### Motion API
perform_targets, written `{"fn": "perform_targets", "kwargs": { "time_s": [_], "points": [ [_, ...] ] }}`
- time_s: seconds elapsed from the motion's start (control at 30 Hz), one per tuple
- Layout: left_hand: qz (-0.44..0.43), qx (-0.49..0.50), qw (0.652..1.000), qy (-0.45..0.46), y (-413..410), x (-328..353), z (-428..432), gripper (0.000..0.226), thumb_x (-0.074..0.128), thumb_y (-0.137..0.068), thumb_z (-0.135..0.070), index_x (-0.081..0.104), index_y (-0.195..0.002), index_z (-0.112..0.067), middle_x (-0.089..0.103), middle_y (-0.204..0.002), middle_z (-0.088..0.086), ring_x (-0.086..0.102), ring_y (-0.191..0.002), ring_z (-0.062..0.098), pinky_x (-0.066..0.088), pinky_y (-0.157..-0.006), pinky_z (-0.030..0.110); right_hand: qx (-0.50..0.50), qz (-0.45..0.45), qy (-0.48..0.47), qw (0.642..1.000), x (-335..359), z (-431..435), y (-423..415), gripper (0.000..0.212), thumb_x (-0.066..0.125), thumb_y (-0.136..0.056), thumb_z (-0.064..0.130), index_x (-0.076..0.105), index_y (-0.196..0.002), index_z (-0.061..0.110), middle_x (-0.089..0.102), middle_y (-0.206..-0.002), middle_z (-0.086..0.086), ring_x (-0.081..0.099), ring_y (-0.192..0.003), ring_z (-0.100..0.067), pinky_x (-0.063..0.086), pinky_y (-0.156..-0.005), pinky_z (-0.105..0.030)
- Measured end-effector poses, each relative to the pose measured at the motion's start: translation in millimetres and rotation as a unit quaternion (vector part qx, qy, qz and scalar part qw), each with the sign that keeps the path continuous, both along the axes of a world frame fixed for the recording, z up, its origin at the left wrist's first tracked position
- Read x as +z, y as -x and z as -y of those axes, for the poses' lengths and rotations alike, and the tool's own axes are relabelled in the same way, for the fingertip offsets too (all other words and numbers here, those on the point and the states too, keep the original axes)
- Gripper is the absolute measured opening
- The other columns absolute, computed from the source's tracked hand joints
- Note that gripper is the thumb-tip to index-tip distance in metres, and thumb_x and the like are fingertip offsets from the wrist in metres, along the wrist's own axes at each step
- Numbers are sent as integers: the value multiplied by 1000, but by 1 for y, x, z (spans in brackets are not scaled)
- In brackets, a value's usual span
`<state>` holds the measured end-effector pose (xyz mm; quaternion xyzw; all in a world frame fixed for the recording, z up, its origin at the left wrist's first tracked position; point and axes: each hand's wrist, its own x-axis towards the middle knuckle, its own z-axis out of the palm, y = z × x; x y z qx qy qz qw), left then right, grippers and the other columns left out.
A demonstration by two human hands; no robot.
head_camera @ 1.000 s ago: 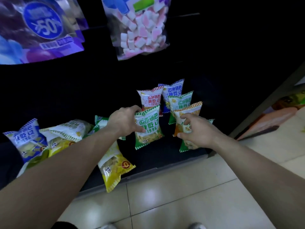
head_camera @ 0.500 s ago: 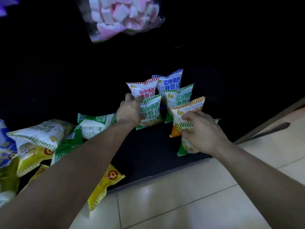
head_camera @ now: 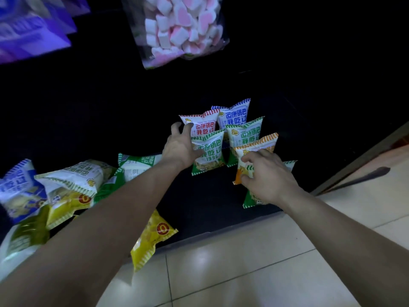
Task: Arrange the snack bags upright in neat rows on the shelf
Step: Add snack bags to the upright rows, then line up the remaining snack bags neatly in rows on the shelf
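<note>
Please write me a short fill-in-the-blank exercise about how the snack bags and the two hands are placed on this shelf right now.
1. The left hand touches the upright bag with the ____ striped top, in front of the red-topped bag.
2. The right hand rests on the bag with the ____ striped top.
3. The yellow bag nearest the floor tiles is lying ____, not upright.
4. The clear bag hanging above holds pink and ____ pieces.

Missing words: green; orange; flat; white
</note>
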<state>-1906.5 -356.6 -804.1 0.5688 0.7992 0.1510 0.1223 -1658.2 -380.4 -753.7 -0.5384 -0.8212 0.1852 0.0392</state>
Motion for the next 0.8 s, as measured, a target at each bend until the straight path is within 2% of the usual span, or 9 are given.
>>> {"fn": "perform_targets", "kwargs": {
  "time_s": [0.13,0.23,0.4,0.6,0.8],
  "points": [
    [-56,-52,995,67,17,61,42,80,70,-83,-45,29,-149,-27,32,-149,7,41,-130,28,43,-101,42,14,-4,5,1000,24,16,28,53,60,-90,44,47,-138,26,47,-135,-5,39,-127,-30,39,-96,-41],
    [-74,-75,986,126,30,106,99,79,65,-84,-50,28,-149,-28,39,-147,6,42,-131,26,42,-101,40,49,-1,12,999,45,35,46,56,60,-89,45,45,-140,25,47,-137,-7,40,-128,-30,40,-95,-41],
    [-97,-56,978,178,56,153,214,79,64,-85,-51,28,-150,-22,40,-147,9,42,-131,29,41,-102,41,69,17,46,996,72,68,65,60,61,-89,46,44,-142,23,43,-144,-8,40,-131,-33,42,-93,-41],
    [-113,-36,970,213,96,163,298,82,59,-86,-57,21,-152,-28,41,-146,4,47,-127,27,40,-81,36,114,25,80,990,71,119,113,63,61,-91,47,39,-145,21,46,-144,-8,50,-124,-30,47,-95,-44],
    [-44,-48,968,242,132,124,303,86,61,-89,-51,14,-155,-20,30,-155,9,35,-137,29,39,-104,41,94,44,170,980,7,155,168,71,54,-93,52,33,-150,16,51,-141,-12,54,-121,-30,48,-94,-42]
  ]
}}
